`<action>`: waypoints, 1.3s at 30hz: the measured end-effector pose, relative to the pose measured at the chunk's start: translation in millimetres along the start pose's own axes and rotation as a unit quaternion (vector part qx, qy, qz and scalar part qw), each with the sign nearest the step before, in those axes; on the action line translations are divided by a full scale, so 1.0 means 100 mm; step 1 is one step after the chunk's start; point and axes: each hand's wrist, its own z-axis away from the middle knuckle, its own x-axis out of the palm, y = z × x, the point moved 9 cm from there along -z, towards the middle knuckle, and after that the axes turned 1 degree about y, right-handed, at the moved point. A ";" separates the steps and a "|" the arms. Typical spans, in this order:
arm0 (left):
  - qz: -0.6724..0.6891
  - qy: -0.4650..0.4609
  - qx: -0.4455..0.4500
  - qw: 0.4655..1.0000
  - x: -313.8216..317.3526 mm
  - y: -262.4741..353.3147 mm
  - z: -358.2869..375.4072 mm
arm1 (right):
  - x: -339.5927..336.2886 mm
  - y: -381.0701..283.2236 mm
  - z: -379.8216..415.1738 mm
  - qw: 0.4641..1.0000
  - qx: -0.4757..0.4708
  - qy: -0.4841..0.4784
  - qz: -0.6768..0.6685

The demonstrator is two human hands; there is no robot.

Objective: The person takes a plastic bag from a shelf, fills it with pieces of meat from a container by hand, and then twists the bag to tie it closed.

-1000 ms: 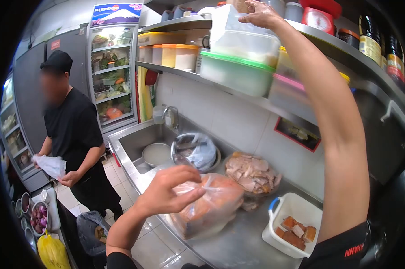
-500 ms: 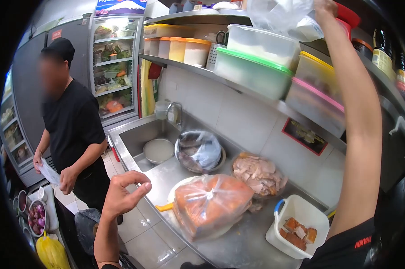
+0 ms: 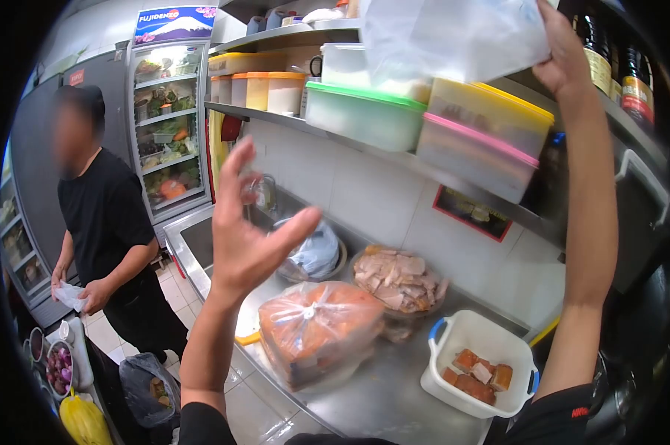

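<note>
My right hand (image 3: 561, 63) is raised at the upper shelf, its fingers closed on the edge of a translucent plastic bag (image 3: 461, 37). The bag hangs down in front of the shelf and hides part of the boxes behind. My left hand (image 3: 250, 237) is lifted over the counter, fingers spread and slightly blurred, with nothing in it. Below it lies a tied clear bag of orange-brown food (image 3: 316, 322). Sliced pale meat (image 3: 398, 278) is heaped in a bowl beside that bag. To the right, a white tub (image 3: 442, 371) holds several browned meat chunks (image 3: 479, 377).
A co-worker (image 3: 101, 215) stands at left holding a crumpled plastic bag. Lidded boxes (image 3: 479, 141) line the lower shelf above the steel counter (image 3: 379, 404). A steel sink (image 3: 194, 241), a bin with a dark liner (image 3: 146, 386) and a glass-door fridge (image 3: 168, 133) are also around.
The plastic bag has come forward and lower off the upper shelf in my right hand. My left hand has risen and its fingers have spread. The view has shifted right.
</note>
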 end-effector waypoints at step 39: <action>-0.028 -0.475 -0.231 0.848 2.21 1.07 1.01 | -0.87 0.76 3.87 0.923 0.267 -0.039 0.274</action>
